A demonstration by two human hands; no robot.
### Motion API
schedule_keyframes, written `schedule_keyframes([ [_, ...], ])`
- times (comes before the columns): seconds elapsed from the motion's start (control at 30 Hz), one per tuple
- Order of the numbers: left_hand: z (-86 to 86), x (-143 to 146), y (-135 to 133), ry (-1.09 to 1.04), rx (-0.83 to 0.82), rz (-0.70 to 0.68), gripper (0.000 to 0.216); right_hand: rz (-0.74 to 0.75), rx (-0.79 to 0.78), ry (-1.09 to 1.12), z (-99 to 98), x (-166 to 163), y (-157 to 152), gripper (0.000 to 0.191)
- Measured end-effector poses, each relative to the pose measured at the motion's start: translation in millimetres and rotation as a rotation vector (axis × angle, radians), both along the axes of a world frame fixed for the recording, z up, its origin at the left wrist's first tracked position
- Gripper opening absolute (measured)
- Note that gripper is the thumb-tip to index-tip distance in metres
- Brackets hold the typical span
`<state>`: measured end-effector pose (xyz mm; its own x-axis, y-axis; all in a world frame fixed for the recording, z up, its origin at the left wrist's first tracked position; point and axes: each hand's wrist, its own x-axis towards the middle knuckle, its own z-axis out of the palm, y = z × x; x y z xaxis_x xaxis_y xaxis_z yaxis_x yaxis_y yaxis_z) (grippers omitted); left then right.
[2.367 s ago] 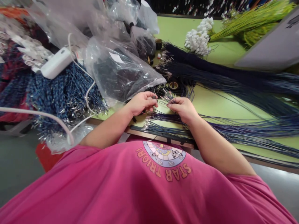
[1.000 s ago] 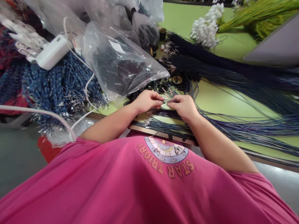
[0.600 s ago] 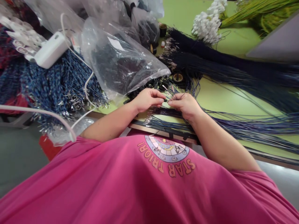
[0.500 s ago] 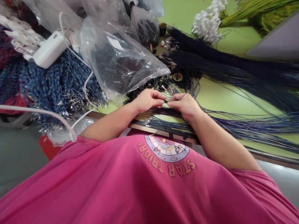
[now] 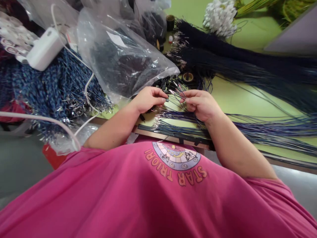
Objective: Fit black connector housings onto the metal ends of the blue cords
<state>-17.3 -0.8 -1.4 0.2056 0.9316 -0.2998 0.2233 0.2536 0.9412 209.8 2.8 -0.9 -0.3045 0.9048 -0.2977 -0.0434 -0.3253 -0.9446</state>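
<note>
Between the thumb and fingers of my left hand [image 5: 150,99] is a small dark connector housing [image 5: 167,99]. My right hand [image 5: 199,102] pinches several thin wires [image 5: 176,93], whose bare metal-tipped ends fan out toward the left. A short gap separates the two hands. Under and in front of them, a bundle of dark blue wires [image 5: 247,123] runs along the table edge, with its metal ends [image 5: 157,120] just below my left fingers. Small black connectors [image 5: 164,83] lie in a heap behind my hands.
A clear plastic bag [image 5: 128,66] of dark parts covers the left of the green table [image 5: 240,96]. Farther left are blue twisted wires [image 5: 59,82], a white power box [image 5: 46,49] and its cable. Tape rolls [image 5: 187,77], a dark wire bundle [image 5: 235,53] and white connectors [image 5: 220,18] lie behind.
My hands have moved apart from where they nearly met. The left has shifted left with the connector housing, and the right still grips the wires. The view has shifted slightly.
</note>
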Motion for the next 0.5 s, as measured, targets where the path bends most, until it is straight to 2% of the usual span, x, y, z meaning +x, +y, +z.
schedule_keyframes([
  [0.2, -1.3, -8, 0, -0.092, -0.026, -0.120, 0.013, -0.056, 0.002, -0.016, -1.1, 2, 2, 0.019],
  [0.5, 0.8, -1, -5, -0.232, -0.084, -0.116, 0.013, 0.046, 0.138, -0.090, 6.5, 2, -11, 0.024],
])
